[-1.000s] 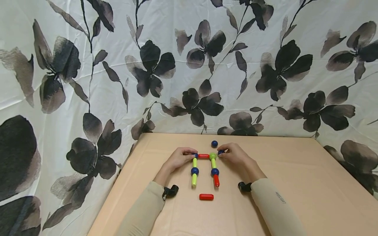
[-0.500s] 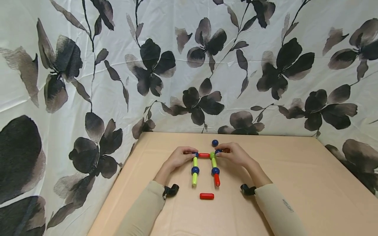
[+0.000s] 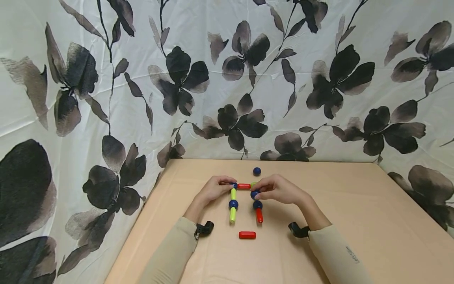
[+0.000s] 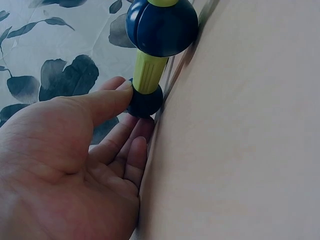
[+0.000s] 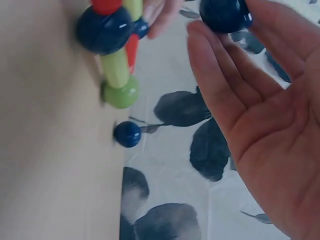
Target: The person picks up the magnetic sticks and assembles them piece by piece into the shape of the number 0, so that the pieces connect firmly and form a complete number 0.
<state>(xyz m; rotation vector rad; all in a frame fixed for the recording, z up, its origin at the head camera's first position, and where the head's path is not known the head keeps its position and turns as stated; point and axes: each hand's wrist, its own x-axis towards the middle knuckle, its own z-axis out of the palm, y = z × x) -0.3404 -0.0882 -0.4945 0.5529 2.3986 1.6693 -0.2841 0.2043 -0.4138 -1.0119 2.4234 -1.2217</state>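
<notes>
A frame of toy rods and balls lies on the table. Its top is a red rod (image 3: 243, 186) between a blue corner ball (image 4: 146, 102) and a green ball (image 5: 121, 92). Yellow-green rods (image 3: 233, 194) and blue balls (image 3: 233, 204) run down both sides, and the right side ends in a red rod (image 3: 259, 215). My left hand (image 3: 215, 189) pinches the blue corner ball between thumb and fingers. Above the frame's right side, my right hand (image 3: 281, 190) holds a loose blue ball (image 5: 225, 14) at its fingertips, partly covering the green ball in the head view.
One more blue ball (image 3: 257, 171) lies beyond the frame, near the table's far edge. A separate red rod (image 3: 247, 235) lies nearer the person. Behind the table (image 3: 347, 221) hangs a white cloth (image 3: 198, 27) with dark flowers.
My right hand has moved left and toward the person with its blue ball, from beside the green ball to over the right side rod. My left hand keeps its place.
</notes>
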